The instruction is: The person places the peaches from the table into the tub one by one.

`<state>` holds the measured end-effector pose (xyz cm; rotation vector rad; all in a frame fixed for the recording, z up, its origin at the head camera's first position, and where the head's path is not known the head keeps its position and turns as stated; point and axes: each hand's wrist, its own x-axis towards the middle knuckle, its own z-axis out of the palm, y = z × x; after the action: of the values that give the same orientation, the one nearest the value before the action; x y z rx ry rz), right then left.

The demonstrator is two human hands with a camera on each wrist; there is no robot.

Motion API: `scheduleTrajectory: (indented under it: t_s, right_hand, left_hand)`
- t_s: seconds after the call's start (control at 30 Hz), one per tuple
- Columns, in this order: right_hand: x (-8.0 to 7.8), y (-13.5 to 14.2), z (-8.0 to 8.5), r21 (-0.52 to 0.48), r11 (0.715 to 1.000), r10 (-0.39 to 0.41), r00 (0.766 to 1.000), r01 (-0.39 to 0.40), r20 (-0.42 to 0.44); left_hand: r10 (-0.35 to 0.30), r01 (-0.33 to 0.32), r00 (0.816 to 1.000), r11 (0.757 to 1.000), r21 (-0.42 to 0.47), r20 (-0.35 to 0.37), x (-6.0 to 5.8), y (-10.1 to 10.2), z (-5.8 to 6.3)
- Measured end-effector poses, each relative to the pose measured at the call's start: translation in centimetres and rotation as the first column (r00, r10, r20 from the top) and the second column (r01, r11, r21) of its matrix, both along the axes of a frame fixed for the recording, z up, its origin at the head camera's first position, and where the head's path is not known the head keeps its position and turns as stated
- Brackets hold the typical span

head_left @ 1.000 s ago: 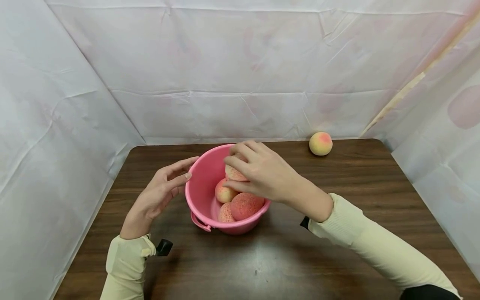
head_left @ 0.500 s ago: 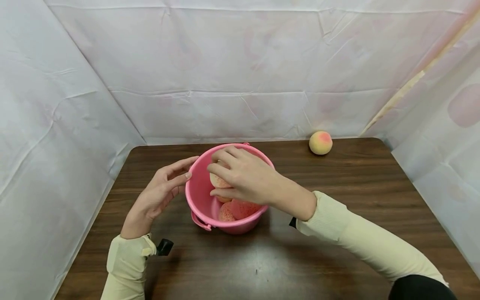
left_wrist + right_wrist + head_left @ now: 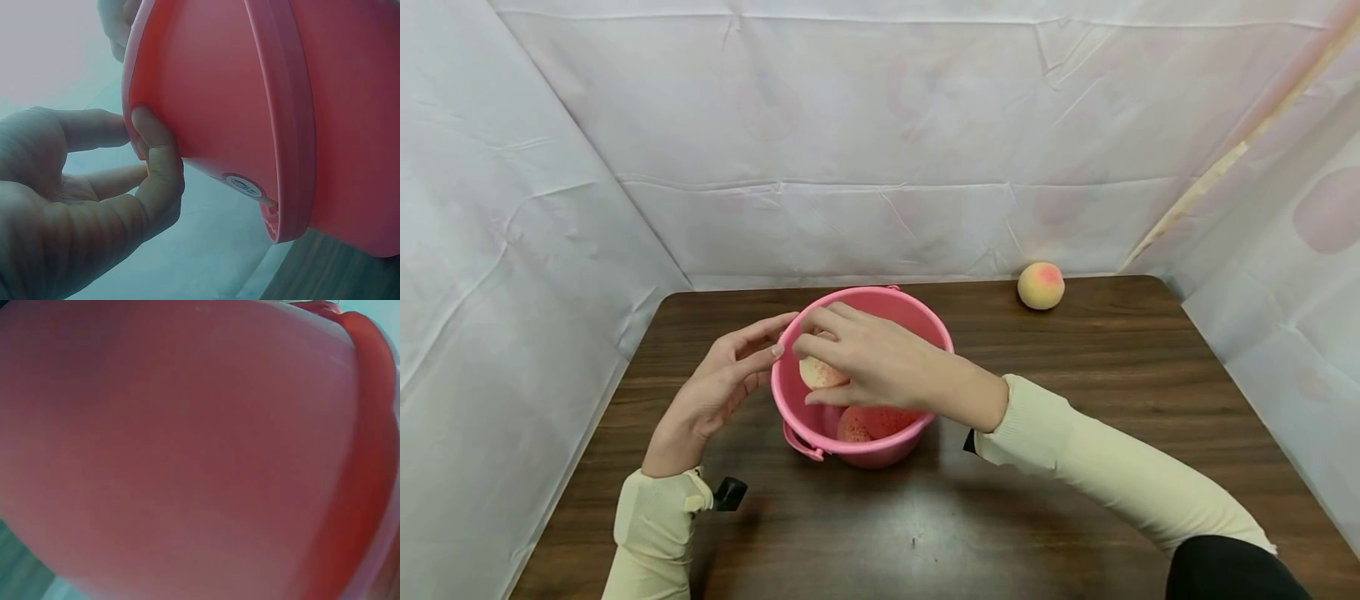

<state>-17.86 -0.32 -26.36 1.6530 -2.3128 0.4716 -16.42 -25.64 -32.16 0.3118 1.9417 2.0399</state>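
Note:
A pink plastic bucket [image 3: 874, 458] stands on the table. My left hand [image 3: 711, 385] pinches its left rim between thumb and fingers; the left wrist view shows the same grip on the bucket [image 3: 212, 75]. Inside the mouth, my right hand [image 3: 876, 360] holds a pale speckled peach [image 3: 817, 372], its fingers curved round the fruit. Below lie a red peach [image 3: 895, 419] and a speckled pinkish peach [image 3: 853, 426], partly covered by the right hand. In the right wrist view the bucket's outer wall [image 3: 187, 456] fills most of the picture, hiding that hand.
A yellow peach [image 3: 1041, 286] with a pink blush sits at the table's back edge, right of the bucket. The dark wooden table [image 3: 1090, 367] is enclosed by white sheeting [image 3: 880, 125] at the back and both sides.
My right hand has moved left across the bucket's mouth with the pale peach, covering a yellow-pink peach seen in the bucket before. My left hand stays on the rim.

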Motion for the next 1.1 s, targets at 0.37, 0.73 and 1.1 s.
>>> scheduleTrajectory:
  t_s: [0.37, 0.73, 1.1]
  right_hand:
    - [-0.7, -0.8, -1.7, 0.143, 0.990, -0.020, 0.992, 0.002, 0.128]
    - [-1.1, -1.2, -2.7, 0.290, 0.956, 0.002, 0.990, -0.042, 0.139]
    - [-0.7, -1.6, -3.3, 0.410, 0.912, -0.002, 0.998, -0.023, 0.060]
  left_hand:
    - [-0.001, 0.001, 1.000, 1.000, -0.016, -0.006, 0.1, -0.1, -0.2]
    - [0.000, 0.000, 1.000, 1.000, -0.024, -0.013, 0.2, -0.1, -0.2]
    - [-0.002, 0.002, 1.000, 1.000, -0.012, -0.027, 0.2, -0.1, -0.2]
